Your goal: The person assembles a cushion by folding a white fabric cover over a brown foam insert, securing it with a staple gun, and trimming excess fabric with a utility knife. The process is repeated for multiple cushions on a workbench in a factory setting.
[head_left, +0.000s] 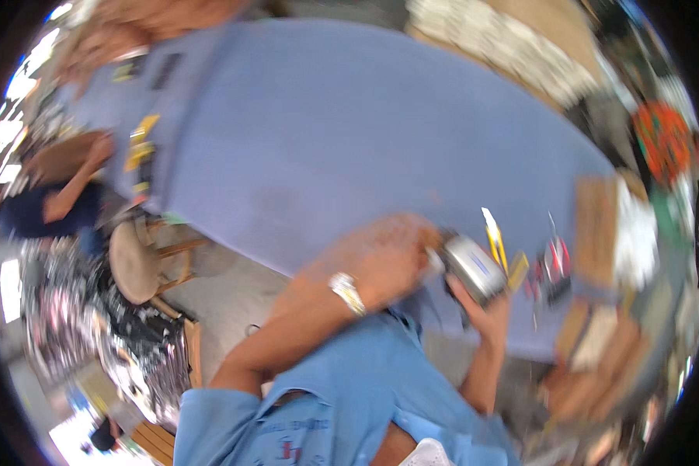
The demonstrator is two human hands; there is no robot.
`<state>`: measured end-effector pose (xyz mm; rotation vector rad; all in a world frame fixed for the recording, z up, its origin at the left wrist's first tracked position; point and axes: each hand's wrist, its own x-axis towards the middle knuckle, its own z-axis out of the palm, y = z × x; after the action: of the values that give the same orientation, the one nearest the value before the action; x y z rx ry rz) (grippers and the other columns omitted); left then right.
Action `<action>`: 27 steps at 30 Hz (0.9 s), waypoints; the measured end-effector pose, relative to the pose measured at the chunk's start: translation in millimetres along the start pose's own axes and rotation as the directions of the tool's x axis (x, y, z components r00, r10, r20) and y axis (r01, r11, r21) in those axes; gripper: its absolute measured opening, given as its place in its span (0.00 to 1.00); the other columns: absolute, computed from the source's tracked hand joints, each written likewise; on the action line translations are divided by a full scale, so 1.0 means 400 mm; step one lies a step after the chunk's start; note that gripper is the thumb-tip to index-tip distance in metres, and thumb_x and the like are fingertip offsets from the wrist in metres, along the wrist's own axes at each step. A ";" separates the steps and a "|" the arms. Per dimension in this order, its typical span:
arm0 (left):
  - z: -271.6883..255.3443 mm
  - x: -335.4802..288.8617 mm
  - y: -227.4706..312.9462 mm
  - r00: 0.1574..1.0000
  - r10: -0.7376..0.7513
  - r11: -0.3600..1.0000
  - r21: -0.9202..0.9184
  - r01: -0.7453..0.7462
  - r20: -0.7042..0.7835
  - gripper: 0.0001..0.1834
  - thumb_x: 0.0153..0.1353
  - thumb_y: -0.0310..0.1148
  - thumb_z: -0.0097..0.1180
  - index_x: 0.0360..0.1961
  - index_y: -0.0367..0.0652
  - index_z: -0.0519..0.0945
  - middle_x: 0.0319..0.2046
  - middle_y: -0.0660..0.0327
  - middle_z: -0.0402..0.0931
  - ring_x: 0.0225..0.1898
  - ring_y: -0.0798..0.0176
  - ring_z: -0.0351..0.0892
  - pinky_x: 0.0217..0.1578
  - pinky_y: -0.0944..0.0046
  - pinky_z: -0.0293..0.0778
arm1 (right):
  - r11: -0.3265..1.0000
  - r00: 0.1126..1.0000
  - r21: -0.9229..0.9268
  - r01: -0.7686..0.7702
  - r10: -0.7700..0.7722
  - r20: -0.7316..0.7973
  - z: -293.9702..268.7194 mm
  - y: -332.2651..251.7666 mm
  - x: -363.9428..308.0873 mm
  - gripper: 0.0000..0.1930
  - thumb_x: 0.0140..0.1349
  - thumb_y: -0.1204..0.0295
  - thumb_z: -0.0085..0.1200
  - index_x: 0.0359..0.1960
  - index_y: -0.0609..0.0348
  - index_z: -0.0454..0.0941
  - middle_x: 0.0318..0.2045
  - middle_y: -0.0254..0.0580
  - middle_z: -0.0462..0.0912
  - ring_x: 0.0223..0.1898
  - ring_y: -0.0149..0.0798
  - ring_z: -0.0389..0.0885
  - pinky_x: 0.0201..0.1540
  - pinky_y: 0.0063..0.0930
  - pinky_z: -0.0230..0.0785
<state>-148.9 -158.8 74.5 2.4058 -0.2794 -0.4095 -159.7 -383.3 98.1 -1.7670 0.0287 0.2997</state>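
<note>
A big blue table [326, 132] fills the middle, and a person in a light blue shirt [349, 380] is at its near edge. The right hand [488, 309] is curled around a shiny silver thing [474, 268] with round corners – it is held up over the near right part of the table. The left hand [404, 262], with a silver watch [346, 293] on its wrist, is right by the left end of the silver thing. It is too blurry there – I cannot tell how far open that hand is, or if it holds anything.

Just past the silver thing is a yellow cutter [495, 242]. To the right is a red and black tool [555, 264], then a brown box [596, 229] and a white bag [635, 241]. A round stool [134, 262] stands on the left, near another person in dark clothes [50, 213].
</note>
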 end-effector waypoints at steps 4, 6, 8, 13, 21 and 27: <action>0.079 0.019 -0.032 0.995 -0.044 0.991 0.120 0.055 -0.089 0.35 0.69 0.40 0.58 0.73 0.36 0.63 0.68 0.40 0.71 0.65 0.40 0.77 0.61 0.46 0.77 | 0.978 0.984 -0.194 0.074 -0.040 0.172 -0.019 0.020 0.014 0.32 0.54 0.75 0.72 0.63 0.63 0.78 0.54 0.52 0.87 0.54 0.45 0.87 0.59 0.36 0.76; 0.087 0.016 -0.026 0.995 -0.099 0.987 0.132 0.095 0.022 0.38 0.72 0.46 0.56 0.75 0.33 0.61 0.73 0.41 0.65 0.72 0.44 0.68 0.66 0.43 0.72 | 0.970 0.983 -0.240 0.041 0.004 0.184 -0.034 0.040 -0.008 0.32 0.53 0.76 0.71 0.63 0.62 0.78 0.55 0.51 0.86 0.54 0.46 0.88 0.58 0.36 0.77; 0.089 0.013 -0.027 0.991 -0.120 0.986 0.125 0.111 0.062 0.40 0.73 0.48 0.55 0.75 0.32 0.61 0.75 0.41 0.63 0.75 0.46 0.64 0.69 0.42 0.70 | 0.979 0.984 -0.202 -0.010 0.045 0.171 -0.041 0.045 -0.023 0.33 0.52 0.76 0.71 0.63 0.62 0.78 0.55 0.51 0.86 0.55 0.46 0.88 0.58 0.35 0.77; 0.090 -0.002 -0.043 0.997 -0.070 0.991 0.118 0.064 0.043 0.39 0.73 0.47 0.55 0.75 0.33 0.62 0.75 0.43 0.62 0.75 0.46 0.65 0.68 0.42 0.70 | 0.987 0.991 -0.161 0.010 0.011 0.130 -0.022 0.055 -0.043 0.34 0.52 0.76 0.71 0.64 0.61 0.78 0.56 0.52 0.86 0.55 0.46 0.88 0.58 0.34 0.77; 0.072 0.003 -0.030 0.999 -0.024 0.987 0.158 0.018 0.036 0.40 0.67 0.35 0.60 0.75 0.30 0.60 0.73 0.41 0.65 0.73 0.43 0.68 0.67 0.51 0.72 | 0.996 0.987 -0.082 0.024 -0.011 0.162 -0.001 0.077 -0.038 0.32 0.53 0.78 0.68 0.63 0.67 0.77 0.54 0.48 0.85 0.53 0.38 0.86 0.58 0.31 0.75; 0.073 0.013 -0.031 0.997 -0.032 0.989 0.147 0.022 0.064 0.40 0.67 0.33 0.58 0.77 0.32 0.58 0.75 0.42 0.62 0.74 0.43 0.65 0.69 0.49 0.70 | 0.996 0.991 -0.080 0.032 -0.022 0.128 0.006 0.084 -0.042 0.32 0.52 0.78 0.67 0.63 0.65 0.77 0.53 0.48 0.85 0.52 0.39 0.87 0.57 0.31 0.76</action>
<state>-153.4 -168.0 44.1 2.5450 -0.3166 -0.4974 -182.6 -390.6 69.0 -1.8241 -0.1004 0.3984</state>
